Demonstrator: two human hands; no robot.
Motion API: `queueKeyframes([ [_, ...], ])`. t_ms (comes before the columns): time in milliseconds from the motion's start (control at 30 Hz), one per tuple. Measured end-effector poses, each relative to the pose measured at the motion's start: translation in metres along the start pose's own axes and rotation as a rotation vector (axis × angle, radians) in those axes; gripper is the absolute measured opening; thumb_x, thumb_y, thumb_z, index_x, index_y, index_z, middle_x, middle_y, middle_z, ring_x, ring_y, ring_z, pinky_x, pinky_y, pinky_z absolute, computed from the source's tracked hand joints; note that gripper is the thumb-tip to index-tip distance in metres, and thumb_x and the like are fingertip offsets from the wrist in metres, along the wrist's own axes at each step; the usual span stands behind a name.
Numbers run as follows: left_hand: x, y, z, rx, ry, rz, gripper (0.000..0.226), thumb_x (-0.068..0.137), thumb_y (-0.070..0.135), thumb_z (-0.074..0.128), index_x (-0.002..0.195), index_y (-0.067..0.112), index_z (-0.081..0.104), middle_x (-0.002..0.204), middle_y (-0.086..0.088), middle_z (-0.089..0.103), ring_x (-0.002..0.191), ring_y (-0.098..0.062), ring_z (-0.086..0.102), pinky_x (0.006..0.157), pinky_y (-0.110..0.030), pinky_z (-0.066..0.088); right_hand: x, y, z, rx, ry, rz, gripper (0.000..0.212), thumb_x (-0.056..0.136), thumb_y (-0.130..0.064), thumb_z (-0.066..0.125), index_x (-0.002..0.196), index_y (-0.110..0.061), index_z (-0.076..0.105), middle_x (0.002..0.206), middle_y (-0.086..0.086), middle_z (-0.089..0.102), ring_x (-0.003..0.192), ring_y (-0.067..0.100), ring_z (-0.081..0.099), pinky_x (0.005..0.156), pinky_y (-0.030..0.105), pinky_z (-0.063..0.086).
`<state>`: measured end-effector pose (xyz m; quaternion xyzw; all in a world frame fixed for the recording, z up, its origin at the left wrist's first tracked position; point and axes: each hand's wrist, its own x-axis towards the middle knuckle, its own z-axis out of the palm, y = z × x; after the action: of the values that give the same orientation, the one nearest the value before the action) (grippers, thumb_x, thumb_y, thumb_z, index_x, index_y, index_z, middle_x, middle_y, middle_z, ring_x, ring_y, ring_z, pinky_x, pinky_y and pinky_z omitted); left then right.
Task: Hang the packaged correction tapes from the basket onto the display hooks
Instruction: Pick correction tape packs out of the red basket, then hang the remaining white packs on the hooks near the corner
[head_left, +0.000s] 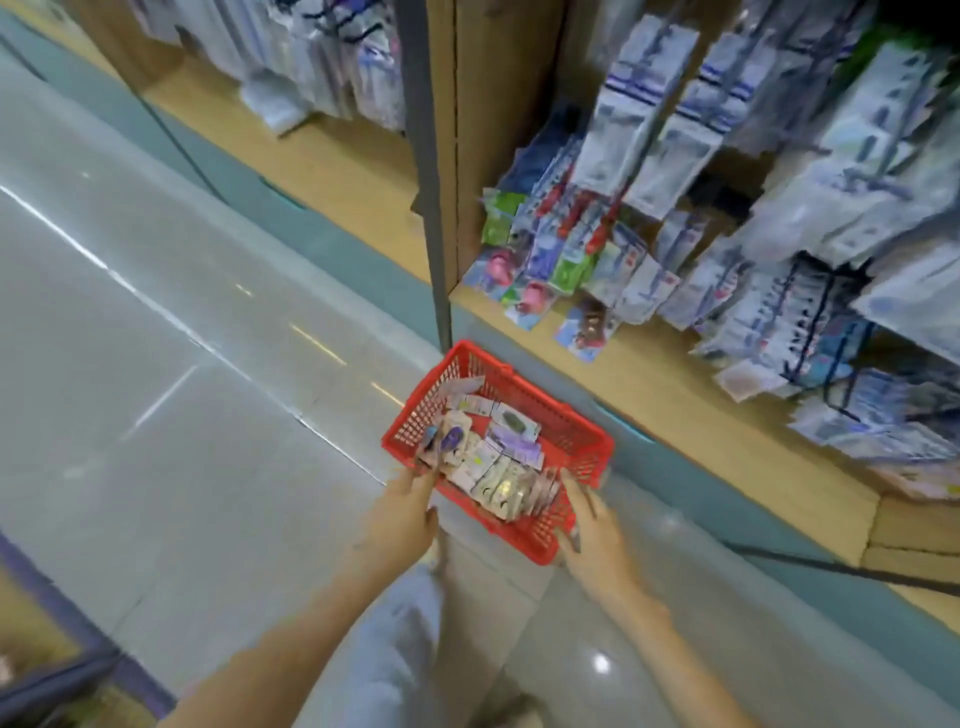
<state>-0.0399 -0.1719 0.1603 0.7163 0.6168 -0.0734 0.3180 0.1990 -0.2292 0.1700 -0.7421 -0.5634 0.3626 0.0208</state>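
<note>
A red plastic basket (563, 434) sits low by the floor in front of the shelving. It holds several small packaged correction tapes (498, 470) lying in a loose pile. My left hand (408, 512) is at the basket's near left corner, fingers over the rim beside the packs. My right hand (592, 525) grips the near right corner of the rim, thumb under it. Above and behind the basket, hanging packages (569, 247) fill the display hooks of a wooden rack. The picture is motion-blurred.
A wooden shelf ledge (691, 410) juts out just beyond the basket, above a teal base. A dark upright post (434, 218) splits two shelf bays. Glossy grey floor tiles (171, 364) stretch to the left. My leg in light jeans (395, 649) is below the hands.
</note>
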Motion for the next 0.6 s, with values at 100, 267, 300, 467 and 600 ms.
queueKeyframes([
  [100,0.064,-0.047,0.042,-0.038,-0.13,-0.049,0.055,0.053,0.0,0.078,0.107,0.002,0.072,0.091,-0.02,0.069,0.067,-0.04,0.068,0.049,-0.039,0.055,0.067,0.01,0.063,-0.082,-0.124,0.006,0.085,0.087,-0.011,0.064,0.153,-0.019,0.012,0.149,0.014,0.038,0.129,0.037,0.046,0.104,0.04,0.038],
  [267,0.161,-0.091,0.123,-0.011,-0.143,-0.043,0.052,0.077,-0.002,0.053,0.128,0.003,0.06,0.121,-0.027,0.058,0.104,-0.049,0.059,0.08,-0.056,0.053,0.175,0.049,0.17,-0.044,-0.138,0.152,0.086,0.08,-0.006,0.067,0.153,-0.016,0.023,0.142,0.02,0.044,0.125,0.039,0.047,0.105,0.044,0.038],
  [300,0.176,-0.093,0.142,-0.026,-0.155,-0.042,0.052,0.081,0.0,0.053,0.133,0.005,0.056,0.127,-0.026,0.054,0.11,-0.047,0.056,0.085,-0.054,0.051,0.193,0.061,0.189,-0.012,-0.129,0.209,0.087,0.081,-0.007,0.068,0.154,-0.016,0.022,0.141,0.02,0.044,0.125,0.039,0.047,0.104,0.043,0.038],
  [467,0.246,-0.09,0.251,0.111,-0.326,-0.011,0.067,0.096,0.018,0.049,0.154,0.027,0.018,0.157,-0.015,0.018,0.142,-0.033,0.025,0.111,-0.041,0.029,0.259,0.133,0.271,0.087,-0.013,0.441,0.092,0.081,-0.023,0.075,0.152,-0.004,0.019,0.136,0.028,0.043,0.126,0.042,0.043,0.101,0.041,0.036],
  [600,0.293,-0.082,0.325,0.245,-0.378,0.048,0.082,0.096,0.02,0.051,0.155,0.028,-0.005,0.161,-0.019,-0.011,0.149,-0.034,-0.003,0.12,-0.046,0.005,0.298,0.185,0.329,0.146,0.037,0.531,0.119,0.068,-0.045,0.084,0.152,-0.001,0.012,0.146,0.033,0.029,0.134,0.045,0.031,0.109,0.045,0.031],
])
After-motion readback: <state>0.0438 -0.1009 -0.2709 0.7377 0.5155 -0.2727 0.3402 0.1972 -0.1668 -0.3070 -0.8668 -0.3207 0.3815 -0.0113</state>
